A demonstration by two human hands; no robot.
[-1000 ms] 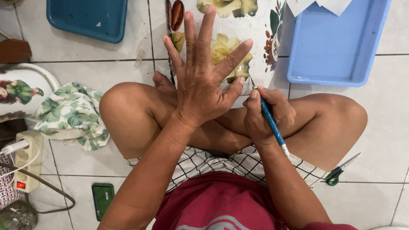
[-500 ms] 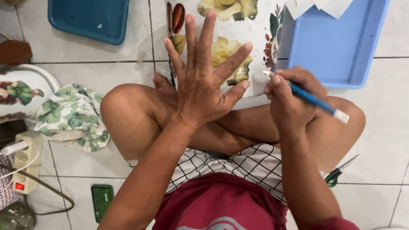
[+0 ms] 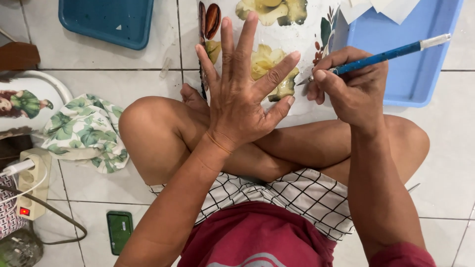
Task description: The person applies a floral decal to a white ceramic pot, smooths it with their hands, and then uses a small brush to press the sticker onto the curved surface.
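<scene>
My right hand [image 3: 354,91] pinches the light, stiff blue craft knife [image 3: 381,57] mid-shaft, tip at the thin, tearable floral sheet [image 3: 297,29]; my left hand [image 3: 242,99] hovers open, fingers spread, over that sheet.

Two hands are showing: the left hand [image 3: 245,104] spreading open at twelve o'clock, the right hand [image 3: 351,89] at two o'clock pinching one blue craft knife [image 3: 381,55]. Two trays are lying on the floor: one dark teal tray [image 3: 106,22] at eleven o'clock, one light blue tray [image 3: 410,64] at one o'clock. One flower-printed sheet [image 3: 277,34] is lying between them. One leaf-patterned cloth [image 3: 84,131], one power strip [image 3: 32,183] and one green phone [image 3: 119,230] are lying at eight to nine o'clock.
</scene>
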